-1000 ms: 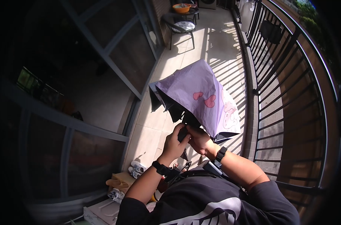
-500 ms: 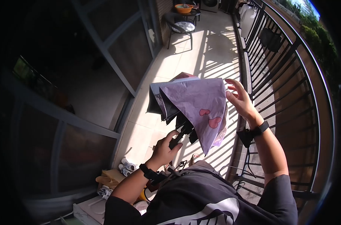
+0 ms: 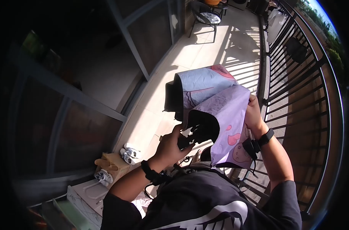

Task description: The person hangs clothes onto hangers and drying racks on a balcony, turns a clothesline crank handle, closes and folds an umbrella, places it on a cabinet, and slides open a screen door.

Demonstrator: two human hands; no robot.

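Note:
A partly folded umbrella (image 3: 230, 111) hangs in loose folds before me, lilac and pale blue outside with pink heart prints and black inside. My left hand (image 3: 170, 147) is wrapped round its black handle, below the dark ribs. At the canopy's right side, my right hand (image 3: 254, 115) has its fingers closed on the lilac fabric; some fingertips are hidden behind the cloth. Both wrists wear black bands.
A black railing (image 3: 297, 99) runs along the right, glass sliding doors (image 3: 151, 42) along the left. Farther off stands a chair (image 3: 205, 19) with a patterned cushion. Shoes (image 3: 130, 153) and a cardboard box (image 3: 118, 165) lie at lower left.
My right hand came off the handle area, moved right and up, and now grips the canopy's edge. The canopy has turned and spread, showing more pale blue fabric. My left hand stays on the handle.

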